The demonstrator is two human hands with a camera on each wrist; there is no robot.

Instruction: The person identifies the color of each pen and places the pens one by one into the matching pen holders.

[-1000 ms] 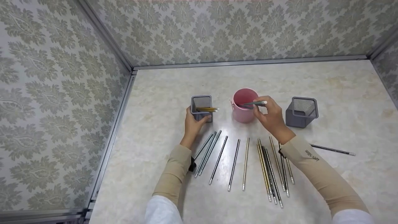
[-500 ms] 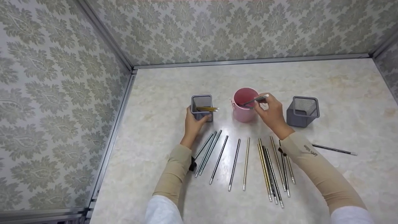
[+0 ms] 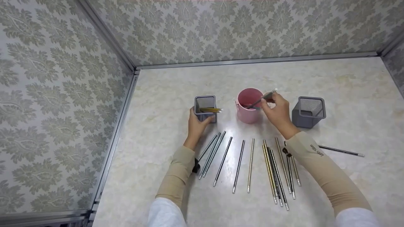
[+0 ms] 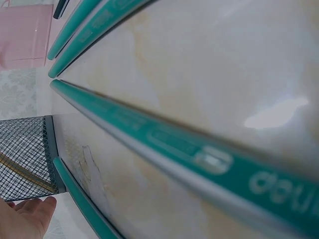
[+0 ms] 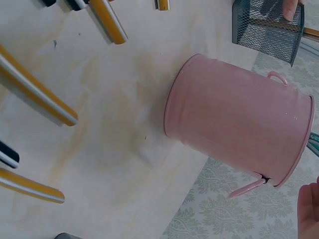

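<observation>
My left hand (image 3: 196, 127) grips a grey mesh pencil holder (image 3: 205, 118) at the left, its thumb across the near side. Several yellow pencils (image 3: 210, 110) lean inside it, white-tipped ends past the rim. My right hand (image 3: 277, 112) pinches a dark green pencil (image 3: 268, 96) near its white eraser end, slanting down into the pink bucket (image 3: 248, 116). Another green pencil (image 3: 257, 108) leans at the bucket's near rim, partly behind the fingers. In the right wrist view, green pencil ends (image 5: 313, 142) show past the bucket's mouth.
A second mesh holder (image 3: 307, 118) stands right of the bucket. Nearer me, several pencils lie on the table: green ones (image 3: 212, 154) at left, black ones (image 3: 239, 167) in the middle, gold ones (image 3: 268, 170) further right. A lone black pencil (image 3: 342, 151) lies at far right. Patterned walls enclose the table.
My right hand has risen slightly and shifted right; the pencil in it now tilts more steeply, eraser end higher. My left hand still grips the mesh holder in the same place.
</observation>
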